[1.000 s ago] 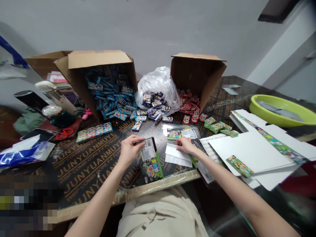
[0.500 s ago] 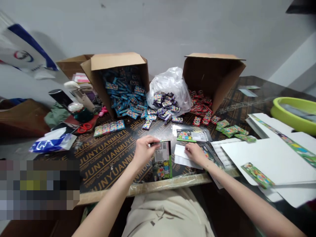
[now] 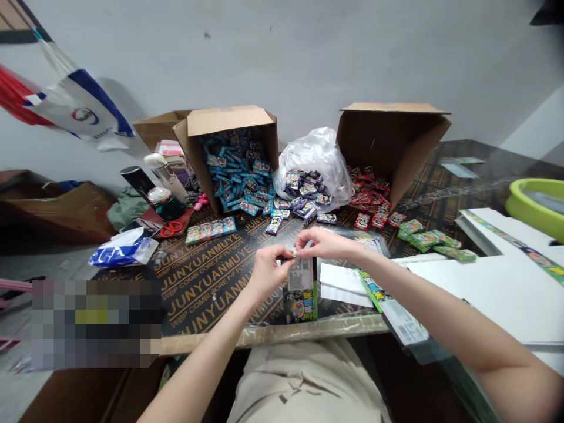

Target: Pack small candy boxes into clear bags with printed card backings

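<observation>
My left hand (image 3: pixel 272 269) is closed in a pinch at the top edge of a flat printed packet (image 3: pixel 301 301). This packet is black and green with a pale label panel and lies near the table's front edge. Close against those fingertips, my right hand (image 3: pixel 318 242) also pinches; something small and pale shows between the fingers, too small to name. White paper slips (image 3: pixel 343 286) lie just right of the packet. Under my right forearm is another printed packet (image 3: pixel 403 320), reaching over the table edge. A further clear-edged packet (image 3: pixel 374 242) is partly hidden behind the forearm.
Tipped cartons hold small blue packs (image 3: pixel 240 182) and red packs (image 3: pixel 370 191). Between them a plastic bag (image 3: pixel 315 153) spills purple packs (image 3: pixel 304 188). Green packs (image 3: pixel 423 238) and white card sheets (image 3: pixel 489 294) lie right. Red scissors (image 3: pixel 171 229) and a tissue pack (image 3: pixel 123 248) are left.
My right hand has left the white paper slips and moved left and up to meet my left hand at the packet's top edge. The camera view has shifted slightly left.
</observation>
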A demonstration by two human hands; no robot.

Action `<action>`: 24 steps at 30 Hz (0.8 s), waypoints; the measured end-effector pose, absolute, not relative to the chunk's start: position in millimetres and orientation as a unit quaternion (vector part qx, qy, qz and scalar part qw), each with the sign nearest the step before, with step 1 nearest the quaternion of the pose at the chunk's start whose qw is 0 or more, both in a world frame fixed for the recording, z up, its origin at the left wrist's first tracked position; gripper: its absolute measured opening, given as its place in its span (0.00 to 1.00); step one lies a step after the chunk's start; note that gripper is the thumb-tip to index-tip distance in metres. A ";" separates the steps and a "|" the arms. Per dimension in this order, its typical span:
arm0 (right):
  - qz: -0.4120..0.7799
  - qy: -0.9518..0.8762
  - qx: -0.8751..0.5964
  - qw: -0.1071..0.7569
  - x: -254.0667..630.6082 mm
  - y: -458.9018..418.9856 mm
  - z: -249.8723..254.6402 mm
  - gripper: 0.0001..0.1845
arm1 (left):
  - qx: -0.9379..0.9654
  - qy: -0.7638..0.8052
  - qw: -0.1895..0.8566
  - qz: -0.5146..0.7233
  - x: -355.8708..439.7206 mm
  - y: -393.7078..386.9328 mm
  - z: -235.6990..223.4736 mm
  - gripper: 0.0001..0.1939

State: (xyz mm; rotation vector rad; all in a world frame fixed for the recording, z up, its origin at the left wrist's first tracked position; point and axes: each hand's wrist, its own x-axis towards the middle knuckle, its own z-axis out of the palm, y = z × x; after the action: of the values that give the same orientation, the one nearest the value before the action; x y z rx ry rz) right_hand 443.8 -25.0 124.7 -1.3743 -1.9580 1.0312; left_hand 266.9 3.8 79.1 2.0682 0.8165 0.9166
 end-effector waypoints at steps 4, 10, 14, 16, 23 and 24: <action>0.386 -0.721 -0.517 0.254 444.9 -21.7 122.5 0.09 | 0.816 0.308 0.333 0.358 265.9 0.3 81.8 0.03; 0.375 -0.707 -0.536 0.270 444.3 -20.7 112.5 0.07 | 0.804 0.335 0.301 0.389 272.9 -6.2 78.9 0.05; 0.414 -0.624 -0.572 0.335 438.4 -19.9 100.0 0.12 | 0.827 0.314 0.261 0.387 275.7 -10.2 76.2 0.03; 0.413 -0.595 -0.601 0.339 443.7 -20.6 92.5 0.13 | 0.851 0.295 0.226 0.371 271.0 -9.4 75.5 0.05; 0.136 -0.610 -0.770 0.132 521.6 -57.9 45.7 0.11 | 0.881 0.410 0.021 0.235 229.2 15.7 58.7 0.19; 0.137 -0.603 -0.778 0.113 531.2 -64.6 36.2 0.09 | 0.893 0.402 -0.008 0.202 227.8 17.4 52.8 0.24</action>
State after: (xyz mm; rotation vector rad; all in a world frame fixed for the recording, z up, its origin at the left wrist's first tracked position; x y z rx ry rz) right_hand 531.2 -64.6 36.2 -2.2820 -1.7704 0.4007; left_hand 227.8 17.4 52.8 2.8202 1.2698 0.6374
